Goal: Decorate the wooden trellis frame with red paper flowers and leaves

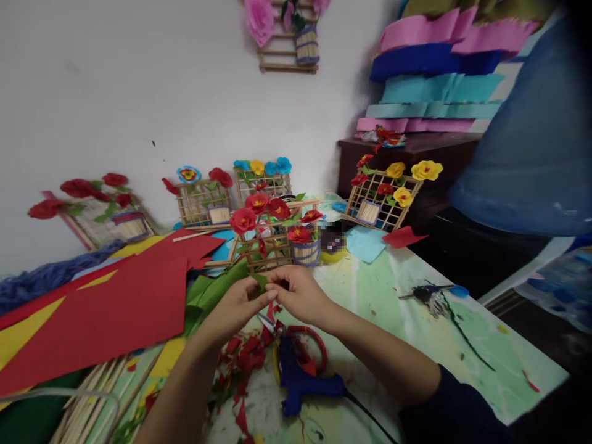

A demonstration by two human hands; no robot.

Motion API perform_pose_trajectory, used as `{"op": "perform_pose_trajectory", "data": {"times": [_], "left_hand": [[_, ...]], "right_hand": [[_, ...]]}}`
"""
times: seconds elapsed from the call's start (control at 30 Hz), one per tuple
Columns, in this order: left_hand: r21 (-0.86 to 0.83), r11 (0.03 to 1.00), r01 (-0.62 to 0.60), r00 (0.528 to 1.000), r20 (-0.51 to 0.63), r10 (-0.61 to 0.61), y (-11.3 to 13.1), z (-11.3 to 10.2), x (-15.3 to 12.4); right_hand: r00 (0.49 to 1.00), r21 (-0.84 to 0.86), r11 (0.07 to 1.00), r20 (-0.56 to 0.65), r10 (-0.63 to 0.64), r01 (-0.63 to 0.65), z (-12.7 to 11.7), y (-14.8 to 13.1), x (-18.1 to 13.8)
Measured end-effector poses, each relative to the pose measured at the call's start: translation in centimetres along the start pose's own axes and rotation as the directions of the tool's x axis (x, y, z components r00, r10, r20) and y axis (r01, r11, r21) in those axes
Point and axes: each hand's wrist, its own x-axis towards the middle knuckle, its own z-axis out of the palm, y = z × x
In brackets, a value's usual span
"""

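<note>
My left hand [235, 305] and my right hand [298, 293] meet above the table, fingers pinched together on a small green paper leaf [260, 281]. Just beyond them stands a wooden lattice frame [272, 243] with red paper flowers [259, 213] and a little blue-banded basket [306, 251]. Below my hands lie red-handled scissors [296, 336], a blue glue gun [300, 376] and scattered red paper scraps [243, 364].
Large red and yellow paper sheets [106, 302] cover the left of the table, with wooden sticks [87, 401] beneath. More flower frames [383, 194] lean at the wall. Keys [430, 296] lie right. Stacked crepe paper [435, 68] sits on a dark cabinet.
</note>
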Motion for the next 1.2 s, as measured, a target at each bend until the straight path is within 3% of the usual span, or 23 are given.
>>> {"op": "perform_pose_trajectory", "data": {"times": [0.1, 0.3, 0.47, 0.87, 1.2], "left_hand": [[-0.032, 0.999, 0.019, 0.999, -0.029, -0.02, -0.1, 0.4, -0.1], [-0.354, 0.933, 0.061, 0.994, -0.065, -0.089, -0.5, 0.4, 0.3], [-0.524, 0.846, 0.1, 0.993, 0.001, -0.117, -0.5, -0.3, 0.2], [-0.56, 0.822, 0.099, 0.992, -0.011, -0.127, 0.0, -0.3, -0.1], [-0.609, 0.789, 0.079, 0.986, -0.068, -0.152, 0.7, -0.5, -0.4]], "right_hand": [[1.0, -0.016, 1.0, 0.008, -0.004, 0.004, 0.1, 0.3, 0.0], [0.996, -0.004, 0.997, -0.043, -0.08, 0.08, -0.1, 0.5, 0.1], [0.981, -0.065, 0.996, -0.18, -0.07, 0.059, -1.1, 0.8, 0.4], [0.975, -0.249, 0.963, -0.17, -0.146, 0.101, -1.6, 0.9, 0.5], [0.978, -0.279, 0.952, -0.128, -0.165, 0.124, -2.0, 0.5, 0.3]]}}
